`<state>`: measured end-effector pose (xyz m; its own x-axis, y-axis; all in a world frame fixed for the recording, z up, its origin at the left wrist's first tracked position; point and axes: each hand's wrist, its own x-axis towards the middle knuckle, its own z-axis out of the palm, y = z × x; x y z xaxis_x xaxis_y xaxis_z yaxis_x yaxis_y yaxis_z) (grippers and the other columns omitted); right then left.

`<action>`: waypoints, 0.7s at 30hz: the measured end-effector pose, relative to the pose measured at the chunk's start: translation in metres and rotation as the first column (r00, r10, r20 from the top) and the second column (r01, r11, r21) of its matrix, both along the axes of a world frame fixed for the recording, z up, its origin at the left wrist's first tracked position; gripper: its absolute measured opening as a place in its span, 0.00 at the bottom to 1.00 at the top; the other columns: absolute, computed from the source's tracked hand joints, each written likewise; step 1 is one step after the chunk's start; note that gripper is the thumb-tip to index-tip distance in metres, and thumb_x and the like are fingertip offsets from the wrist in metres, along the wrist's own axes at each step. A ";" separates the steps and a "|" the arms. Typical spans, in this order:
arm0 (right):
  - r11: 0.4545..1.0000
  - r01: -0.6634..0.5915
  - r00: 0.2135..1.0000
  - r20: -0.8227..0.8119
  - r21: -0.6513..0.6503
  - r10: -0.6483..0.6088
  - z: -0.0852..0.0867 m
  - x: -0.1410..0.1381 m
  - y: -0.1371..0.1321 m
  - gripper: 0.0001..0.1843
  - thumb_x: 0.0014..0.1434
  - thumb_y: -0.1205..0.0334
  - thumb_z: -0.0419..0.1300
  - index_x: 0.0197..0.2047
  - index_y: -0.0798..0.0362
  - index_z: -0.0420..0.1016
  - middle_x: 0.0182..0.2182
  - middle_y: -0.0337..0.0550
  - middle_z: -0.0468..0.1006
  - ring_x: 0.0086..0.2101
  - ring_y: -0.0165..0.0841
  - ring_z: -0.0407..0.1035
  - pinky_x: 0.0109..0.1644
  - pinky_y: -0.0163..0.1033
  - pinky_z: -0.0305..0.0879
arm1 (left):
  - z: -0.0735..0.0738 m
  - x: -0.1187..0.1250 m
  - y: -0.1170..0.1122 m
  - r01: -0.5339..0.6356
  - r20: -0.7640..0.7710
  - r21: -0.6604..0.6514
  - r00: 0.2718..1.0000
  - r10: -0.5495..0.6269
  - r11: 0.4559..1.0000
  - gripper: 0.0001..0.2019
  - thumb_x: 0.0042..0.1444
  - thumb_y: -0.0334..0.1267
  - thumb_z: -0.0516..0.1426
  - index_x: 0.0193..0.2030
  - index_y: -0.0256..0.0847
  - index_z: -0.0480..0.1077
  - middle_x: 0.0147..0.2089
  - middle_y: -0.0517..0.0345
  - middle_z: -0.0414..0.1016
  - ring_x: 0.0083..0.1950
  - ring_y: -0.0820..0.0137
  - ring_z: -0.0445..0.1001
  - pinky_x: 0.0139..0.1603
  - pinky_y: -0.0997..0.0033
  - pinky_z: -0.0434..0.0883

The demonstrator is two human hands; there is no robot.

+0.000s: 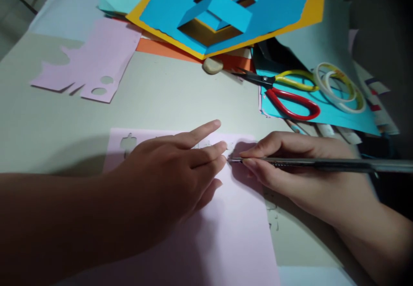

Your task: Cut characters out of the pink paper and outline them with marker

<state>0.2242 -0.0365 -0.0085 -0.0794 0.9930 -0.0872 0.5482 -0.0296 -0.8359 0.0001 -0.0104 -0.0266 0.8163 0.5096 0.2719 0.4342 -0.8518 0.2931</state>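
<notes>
A pink sheet of paper [238, 234] lies on the table before me. Small outlined shapes run along its top edge, one of them like an apple [128, 141] at the left. My left hand [174, 169] rests palm down across the sheet, fingers spread and pointing right, covering part of the row. In my right hand [300, 165], thumb and fingers pinch a slim metal craft knife [322, 164]. Its tip meets the paper just right of my left fingertips, near the sheet's upper right. The knife's back end runs out of view on the right.
Behind stands a blue and yellow pop-up card [222, 14]. Red-and-yellow-handled scissors [284, 88] and tape rolls [338, 88] lie on turquoise paper [342, 120]. Near the card sit an eraser-like pebble shape [213, 65] and a cut pink scrap [93, 60].
</notes>
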 end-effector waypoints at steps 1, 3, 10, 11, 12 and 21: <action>1.000 0.001 1.000 -0.006 -0.005 -0.001 0.000 0.000 0.000 0.02 0.52 0.63 0.69 0.29 0.51 0.81 0.28 0.38 0.84 0.25 0.27 0.73 0.27 0.27 0.71 | 0.000 0.000 0.000 0.004 -0.001 0.013 1.000 -0.004 1.000 0.15 0.66 0.33 0.52 0.55 0.36 0.74 0.58 0.60 0.77 0.69 0.57 0.65 0.56 0.54 0.80; 1.000 -0.004 1.000 -0.013 -0.004 0.004 0.000 0.000 0.000 0.02 0.52 0.62 0.69 0.30 0.51 0.81 0.29 0.39 0.84 0.25 0.28 0.73 0.27 0.29 0.71 | -0.001 0.000 0.001 0.017 -0.002 0.047 1.000 -0.016 0.999 0.15 0.66 0.33 0.52 0.54 0.34 0.75 0.57 0.59 0.78 0.69 0.58 0.65 0.58 0.56 0.79; 0.999 -0.035 0.999 -0.013 -0.025 0.034 0.001 0.002 0.000 0.03 0.54 0.61 0.69 0.31 0.51 0.81 0.31 0.39 0.85 0.25 0.28 0.75 0.28 0.28 0.72 | -0.002 0.000 0.004 0.079 -0.026 0.078 0.997 -0.077 0.994 0.17 0.66 0.31 0.51 0.59 0.30 0.70 0.62 0.55 0.74 0.74 0.61 0.55 0.68 0.61 0.69; 0.999 -0.036 0.999 -0.018 -0.030 0.035 0.001 0.002 0.000 0.04 0.54 0.61 0.69 0.31 0.51 0.81 0.32 0.40 0.85 0.26 0.28 0.75 0.28 0.29 0.72 | -0.002 0.000 0.005 0.079 -0.029 0.069 0.997 -0.077 0.994 0.18 0.66 0.31 0.51 0.60 0.30 0.69 0.63 0.55 0.73 0.75 0.62 0.53 0.70 0.62 0.67; 0.999 -0.035 0.999 -0.025 -0.031 0.035 0.001 0.002 0.000 0.04 0.54 0.60 0.69 0.31 0.51 0.81 0.32 0.40 0.85 0.26 0.29 0.75 0.28 0.29 0.73 | -0.003 0.000 0.005 0.080 -0.027 0.063 0.997 -0.079 0.995 0.18 0.66 0.31 0.52 0.61 0.30 0.68 0.63 0.55 0.73 0.75 0.63 0.52 0.71 0.63 0.65; 0.993 -0.113 0.993 -0.042 0.015 0.114 -0.003 0.007 0.003 0.03 0.54 0.62 0.69 0.31 0.51 0.81 0.31 0.40 0.86 0.25 0.29 0.76 0.26 0.29 0.73 | -0.004 0.000 0.005 0.048 0.011 0.024 0.999 -0.048 0.999 0.20 0.65 0.32 0.52 0.63 0.33 0.66 0.64 0.58 0.73 0.75 0.67 0.51 0.70 0.65 0.66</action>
<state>0.2307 -0.0336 -0.0113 -0.1949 0.9784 -0.0688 0.5109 0.0414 -0.8586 -0.0001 -0.0054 -0.0302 0.8366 0.4633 0.2925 0.3894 -0.8783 0.2774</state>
